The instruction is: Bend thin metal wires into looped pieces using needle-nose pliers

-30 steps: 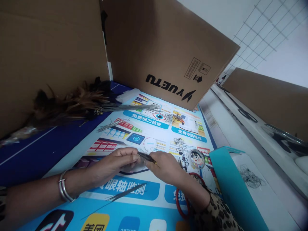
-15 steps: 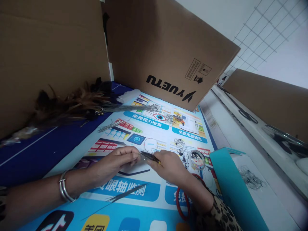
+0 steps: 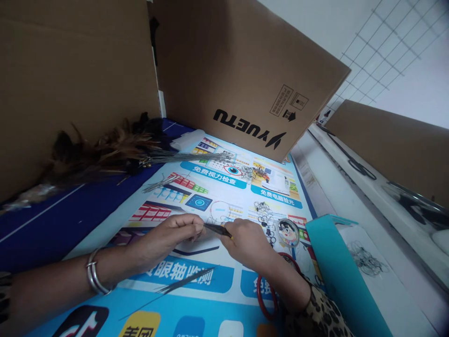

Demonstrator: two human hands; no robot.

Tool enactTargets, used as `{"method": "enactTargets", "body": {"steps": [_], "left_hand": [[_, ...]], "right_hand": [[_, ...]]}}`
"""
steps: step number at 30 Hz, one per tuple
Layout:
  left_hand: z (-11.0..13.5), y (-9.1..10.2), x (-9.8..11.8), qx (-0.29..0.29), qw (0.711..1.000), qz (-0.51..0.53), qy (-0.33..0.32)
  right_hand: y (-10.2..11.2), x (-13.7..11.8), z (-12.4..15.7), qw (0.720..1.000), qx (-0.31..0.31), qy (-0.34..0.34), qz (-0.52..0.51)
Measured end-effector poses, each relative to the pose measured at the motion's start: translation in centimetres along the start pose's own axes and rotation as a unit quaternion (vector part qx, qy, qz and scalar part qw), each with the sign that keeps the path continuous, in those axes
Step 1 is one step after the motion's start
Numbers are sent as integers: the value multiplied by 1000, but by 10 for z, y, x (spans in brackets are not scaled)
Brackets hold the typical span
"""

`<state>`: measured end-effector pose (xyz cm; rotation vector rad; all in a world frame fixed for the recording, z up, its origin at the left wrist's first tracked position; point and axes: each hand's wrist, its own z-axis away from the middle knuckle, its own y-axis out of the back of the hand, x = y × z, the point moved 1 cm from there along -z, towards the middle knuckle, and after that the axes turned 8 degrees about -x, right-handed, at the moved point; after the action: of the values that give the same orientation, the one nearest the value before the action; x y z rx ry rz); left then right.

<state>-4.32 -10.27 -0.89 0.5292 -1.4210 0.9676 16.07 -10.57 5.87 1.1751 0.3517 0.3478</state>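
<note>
My right hand [image 3: 243, 241] is closed round a pair of pliers [image 3: 218, 229] with dark jaws and a bit of yellow at the handle. The jaws point left and meet the fingertips of my left hand [image 3: 184, 227]. That hand is pinched, with thumb against forefinger; what lies between them is too small to make out. Below the hands, a bundle of thin straight wires [image 3: 185, 280] rests on the printed sheet. Red-handled scissors [image 3: 261, 299] lie partly under my right forearm. Small bent wire pieces [image 3: 264, 215] are scattered to the right of the hands.
More straight wires [image 3: 196, 157] lie at the back beside brown feathers [image 3: 101, 150]. A cardboard box [image 3: 245, 70] stands behind the printed sheet [image 3: 196, 299]. At the right, a teal box [image 3: 336, 262] sits near a tangle of wire pieces [image 3: 368, 260].
The pliers have turned slightly, and their jaws now look closed at the left fingertips. Both hands stay in nearly the same place.
</note>
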Motion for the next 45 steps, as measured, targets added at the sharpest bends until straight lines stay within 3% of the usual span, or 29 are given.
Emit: {"method": "enactTargets", "body": {"steps": [16,29,40,45], "left_hand": [[0,0,1,1,1000,-6,-11],[-1,1,1,-4,1000,-19,-6],[-1,4,-3,-1,1000,-4,2],[-2,5,-3,-8,1000,13,5]], "right_hand": [[-2,0,-2,1000,13,-3,11],[-3,-1,-4,999,-18,-6,-26],[-7,17,-14,981,38,23,-186],[-5,18,-10,993,10,41,-109]]}}
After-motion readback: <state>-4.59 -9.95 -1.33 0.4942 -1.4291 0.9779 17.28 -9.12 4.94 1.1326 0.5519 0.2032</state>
